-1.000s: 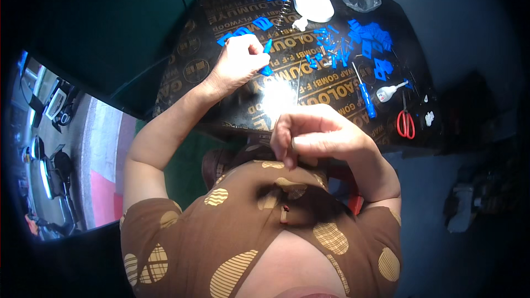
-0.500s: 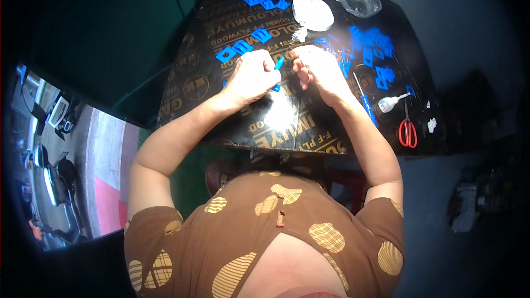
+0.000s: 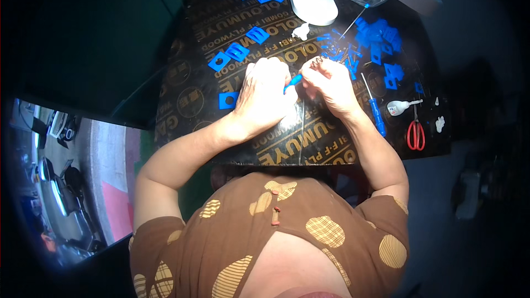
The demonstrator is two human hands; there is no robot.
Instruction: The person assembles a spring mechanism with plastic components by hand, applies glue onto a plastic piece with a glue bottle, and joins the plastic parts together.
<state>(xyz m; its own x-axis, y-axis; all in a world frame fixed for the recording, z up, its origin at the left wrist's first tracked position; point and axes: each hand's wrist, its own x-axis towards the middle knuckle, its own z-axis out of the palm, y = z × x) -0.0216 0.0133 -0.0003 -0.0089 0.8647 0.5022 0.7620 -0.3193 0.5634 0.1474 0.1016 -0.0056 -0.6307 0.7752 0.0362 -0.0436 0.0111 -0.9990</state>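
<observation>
Pinching a small blue plastic piece between my left hand and right hand, both closed on it above the black plywood board. Looks light, stiff, thin; I'd grip its edges.
</observation>
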